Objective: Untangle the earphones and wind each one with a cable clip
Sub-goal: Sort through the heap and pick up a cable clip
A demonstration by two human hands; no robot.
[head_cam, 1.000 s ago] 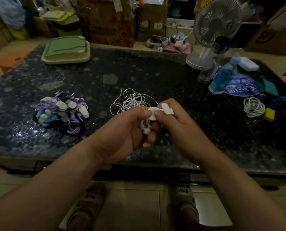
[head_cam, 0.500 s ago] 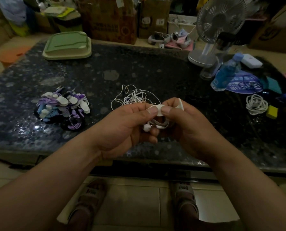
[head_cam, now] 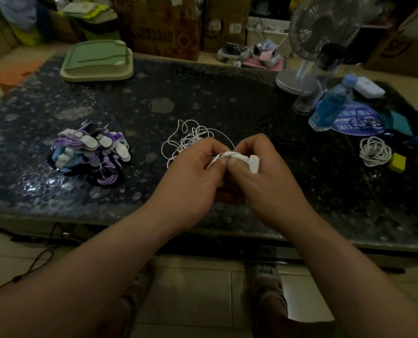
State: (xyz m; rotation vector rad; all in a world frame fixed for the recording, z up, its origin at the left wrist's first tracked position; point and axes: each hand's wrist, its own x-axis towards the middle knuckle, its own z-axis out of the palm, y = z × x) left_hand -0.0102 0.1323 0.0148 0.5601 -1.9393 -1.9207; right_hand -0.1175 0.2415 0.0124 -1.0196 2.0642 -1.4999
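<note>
Head | dark table [head_cam: 203,93], boxes [head_cam: 164,25] behind | left hand [head_cam: 190,181], right hand [head_cam: 264,184]: fingers [head_cam: 259,145] pinch clip [head_cam: 253,163]

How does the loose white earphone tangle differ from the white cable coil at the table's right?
The white earphone tangle sprawls in open, irregular loops; the white cable coil is wound round and compact. The tangle lies mid-table, the coil beside a yellow block. Both are thin white cords.

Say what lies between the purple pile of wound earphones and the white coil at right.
In the head view: the loose white tangle, and just before it the left hand and right hand holding a white cable clip.
</note>
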